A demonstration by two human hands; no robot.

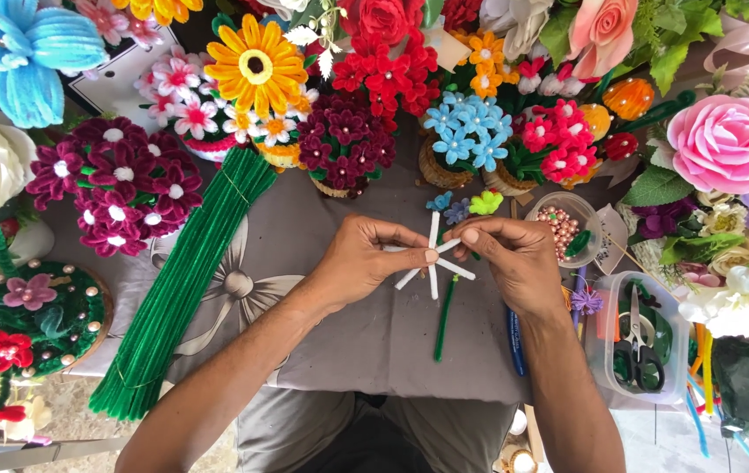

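I pinch a small bundle of white pipe cleaners (433, 256) between both hands, right over the grey cloth (348, 333) that covers my work table. My left hand (359, 260) closes thumb and forefinger on the middle of the bundle, where the strands cross; my right hand (513, 260) grips the same crossing from the other side, fingertips nearly touching the left ones. The white strands fan out from that point like spokes — one up, one down, a couple slanting to the sides.

By my reckoning the flower is at an early stage: the strands are gathered and crossed, but they stand straight, none curled into a petal, and no centre is fitted. A green stem (445, 318) lies on the cloth just below my hands, not joined to the white piece as far as I can see.

A thick bundle of green pipe cleaners (183, 280) lies well to my left — plenty unused. To my right stand a small bowl of beads (565, 223) and a clear tub with scissors (635, 350), both untouched. Finished flowers crowd the far edge.
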